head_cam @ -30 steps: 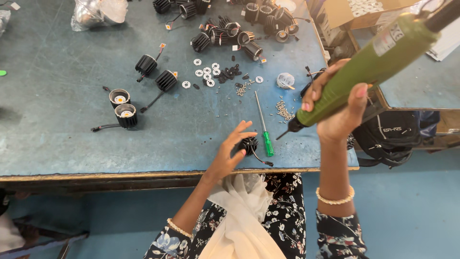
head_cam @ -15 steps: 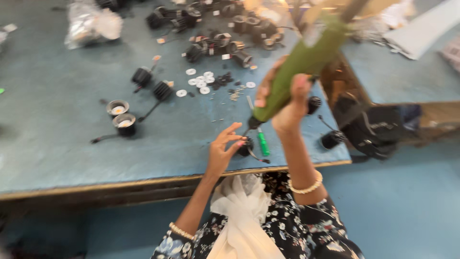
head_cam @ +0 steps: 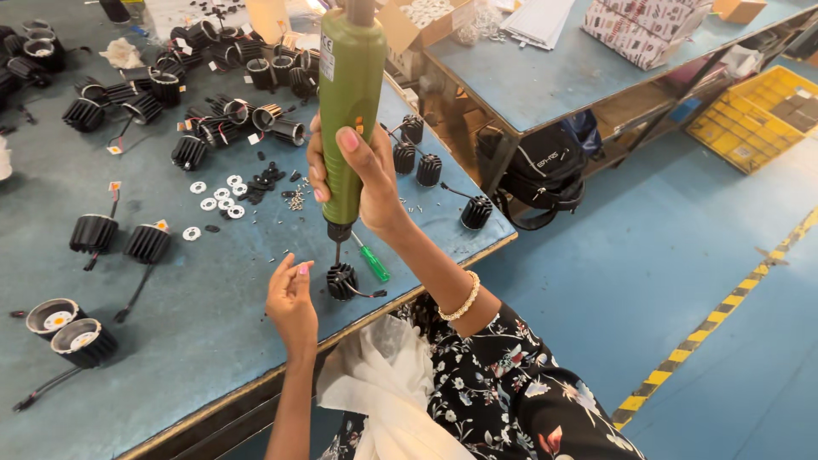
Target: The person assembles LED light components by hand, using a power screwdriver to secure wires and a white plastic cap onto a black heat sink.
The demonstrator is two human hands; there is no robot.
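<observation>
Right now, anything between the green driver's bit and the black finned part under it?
Nothing visible. The green electric screwdriver in the right hand stands upright, bit down onto the black finned housing; the left hand sits beside it.

The right hand (head_cam: pixel 358 175) was wrapped around a green electric screwdriver (head_cam: pixel 349 111), held upright with its bit pointing straight down onto a small black finned housing (head_cam: pixel 342 280) near the front edge of the blue counter (head_cam: pixel 213 341). The left hand (head_cam: pixel 291 302) rested just beside that housing, fingers raised toward it. A green-handled screwdriver (head_cam: pixel 373 262) lay just to the right of the housing. White washers (head_cam: pixel 217 198) and small screws (head_cam: pixel 296 201) were scattered farther back, and many more black finned housings (head_cam: pixel 119 238) stood across the counter. A black bag (head_cam: pixel 545 170) hung beyond the counter's corner.
</observation>
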